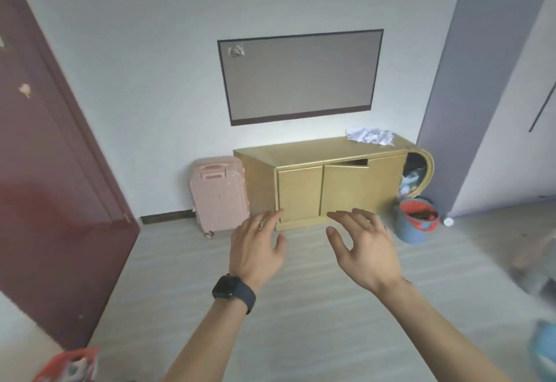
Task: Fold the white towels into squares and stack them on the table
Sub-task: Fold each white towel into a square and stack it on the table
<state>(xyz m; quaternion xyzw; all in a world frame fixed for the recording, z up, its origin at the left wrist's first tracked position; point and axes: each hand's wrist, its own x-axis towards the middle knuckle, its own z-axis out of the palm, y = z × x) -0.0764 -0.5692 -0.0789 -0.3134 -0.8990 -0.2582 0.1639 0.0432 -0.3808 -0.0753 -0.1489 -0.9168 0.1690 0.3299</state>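
Note:
A crumpled pile of white towels (pixel 370 136) lies on the right end of a low yellow-brown cabinet (pixel 304 153) against the far wall. My left hand (pixel 256 246), with a ring and a black watch on the wrist, is held out in the air, fingers spread and holding nothing. My right hand (pixel 362 243) is raised beside it, palm partly turned in, fingers apart and holding nothing. Both hands are well short of the cabinet, above the floor, and far from the towels.
A pink suitcase (pixel 218 193) stands left of the cabinet. A blue and orange bucket (pixel 416 220) sits on the floor at its right end, under a rounded open shelf holding cloth. A dark red door (pixel 54 171) stands at left. A grey framed panel (pixel 299 78) hangs on the wall.

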